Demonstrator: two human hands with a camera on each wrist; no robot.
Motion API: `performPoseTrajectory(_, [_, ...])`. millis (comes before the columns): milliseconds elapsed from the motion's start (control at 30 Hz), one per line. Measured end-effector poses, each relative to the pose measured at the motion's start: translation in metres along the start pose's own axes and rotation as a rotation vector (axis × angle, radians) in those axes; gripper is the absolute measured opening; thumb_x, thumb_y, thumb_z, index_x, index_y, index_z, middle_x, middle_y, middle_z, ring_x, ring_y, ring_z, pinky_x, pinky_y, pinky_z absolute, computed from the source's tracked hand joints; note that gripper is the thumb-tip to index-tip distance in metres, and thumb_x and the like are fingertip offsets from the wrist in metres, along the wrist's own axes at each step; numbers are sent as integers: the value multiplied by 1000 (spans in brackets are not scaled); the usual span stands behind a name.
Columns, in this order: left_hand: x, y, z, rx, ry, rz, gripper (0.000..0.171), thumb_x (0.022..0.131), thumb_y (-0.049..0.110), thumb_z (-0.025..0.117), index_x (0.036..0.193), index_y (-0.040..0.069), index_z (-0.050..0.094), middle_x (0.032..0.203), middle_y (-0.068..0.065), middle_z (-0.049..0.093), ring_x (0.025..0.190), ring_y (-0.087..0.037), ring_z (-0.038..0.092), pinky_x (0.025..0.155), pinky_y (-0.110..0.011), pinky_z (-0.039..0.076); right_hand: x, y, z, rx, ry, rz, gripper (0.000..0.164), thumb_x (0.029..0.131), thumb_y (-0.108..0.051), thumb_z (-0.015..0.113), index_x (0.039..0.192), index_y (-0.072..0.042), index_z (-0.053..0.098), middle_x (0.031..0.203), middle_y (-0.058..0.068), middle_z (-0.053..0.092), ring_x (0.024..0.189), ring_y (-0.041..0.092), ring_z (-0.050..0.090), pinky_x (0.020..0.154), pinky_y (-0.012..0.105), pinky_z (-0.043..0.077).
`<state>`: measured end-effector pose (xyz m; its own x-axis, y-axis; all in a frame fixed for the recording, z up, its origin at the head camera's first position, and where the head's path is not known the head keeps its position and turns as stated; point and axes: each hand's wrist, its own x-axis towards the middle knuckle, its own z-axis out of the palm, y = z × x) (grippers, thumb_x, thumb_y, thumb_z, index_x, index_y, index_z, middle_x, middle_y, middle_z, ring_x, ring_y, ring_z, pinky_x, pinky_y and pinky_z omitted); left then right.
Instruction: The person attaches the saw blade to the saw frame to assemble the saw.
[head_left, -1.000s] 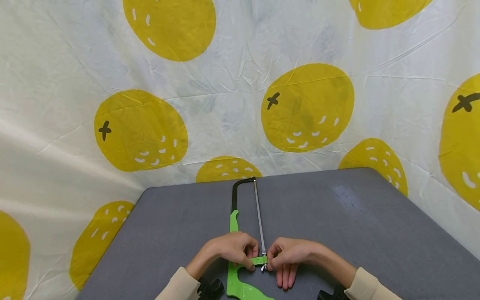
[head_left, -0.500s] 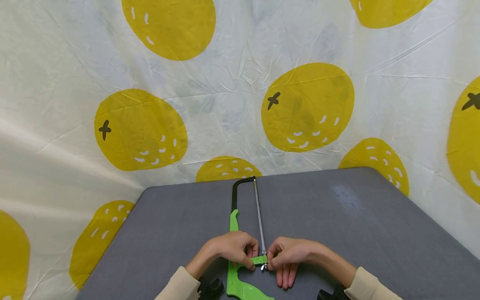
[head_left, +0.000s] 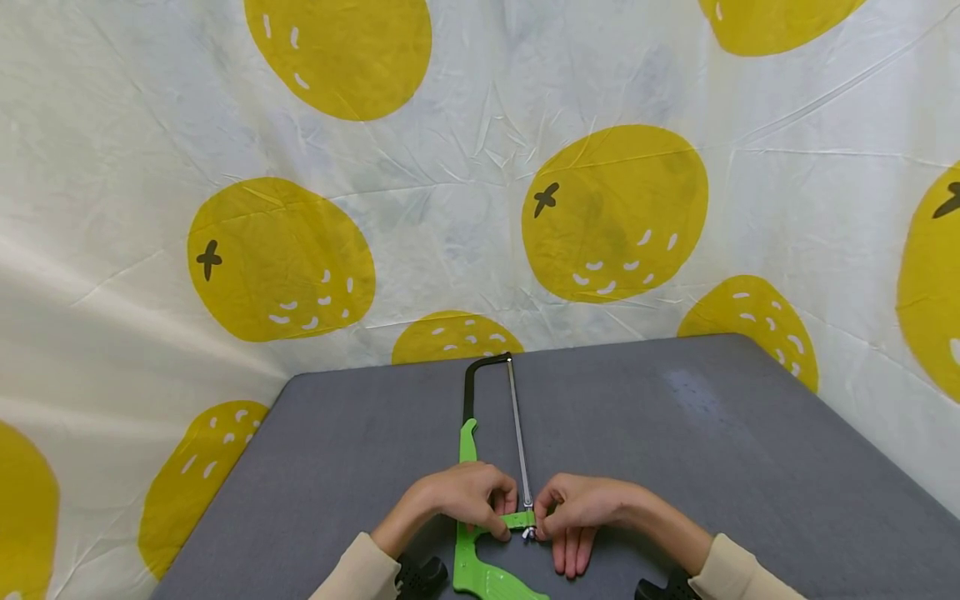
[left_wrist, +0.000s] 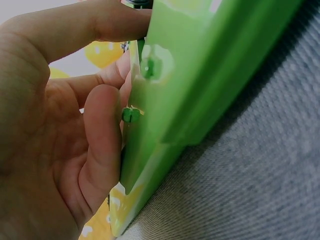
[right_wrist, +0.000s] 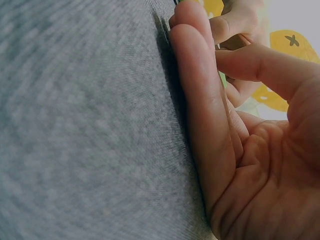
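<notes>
A hacksaw with a green handle (head_left: 491, 577) and a black front bow (head_left: 469, 392) lies on the table, its blade side (head_left: 519, 433) to the right. My left hand (head_left: 467, 493) holds the short green arm of its frame, thumb on the near side and fingers beyond. Close up in the left wrist view, the green frame (left_wrist: 200, 65) fills the middle beside the fingers. At the arm's end sits a small silver wing nut (head_left: 528, 534), its edge pinched by the thumb and index finger of my right hand (head_left: 588, 504). The other right fingers (right_wrist: 207, 100) stretch along the table.
A grey cloth-covered table (head_left: 637, 417) spreads beneath the saw, with a pale worn patch (head_left: 693, 392) at the back right. A white curtain (head_left: 450, 242) printed with yellow fruit hangs behind and at both sides.
The wing nut's wings have turned slightly at my right fingertips. Both hands and the hacksaw otherwise keep their places.
</notes>
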<state>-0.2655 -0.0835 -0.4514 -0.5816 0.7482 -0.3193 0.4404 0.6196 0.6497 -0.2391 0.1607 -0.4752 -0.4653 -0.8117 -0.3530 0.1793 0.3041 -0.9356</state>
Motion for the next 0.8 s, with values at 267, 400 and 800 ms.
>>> performPoseTrajectory(267, [0, -1, 0, -5, -2, 2, 16, 84, 18, 83, 85, 20, 66, 69, 9, 59, 46, -7, 52, 46, -29, 51, 0, 0, 0, 3, -2, -3, 10, 95, -9, 62, 98, -3, 69, 67, 2, 73, 55, 8, 71, 51, 23, 59])
performPoseTrajectory(400, [0, -1, 0, -1, -4, 3, 16, 85, 19, 82, 85, 20, 67, 69, 9, 59, 46, -7, 52, 46, -28, 50, 0, 1, 1, 3, -1, -3, 10, 95, -9, 62, 97, -3, 69, 67, 2, 73, 55, 8, 71, 50, 23, 59])
performPoseTrajectory(800, [1, -1, 2, -1, 0, -5, 17, 84, 18, 83, 85, 20, 66, 69, 9, 59, 46, -8, 52, 45, -28, 50, 1, 2, 0, 8, -1, -1, 7, 95, -10, 64, 95, -4, 68, 66, 2, 73, 55, 8, 71, 50, 23, 59])
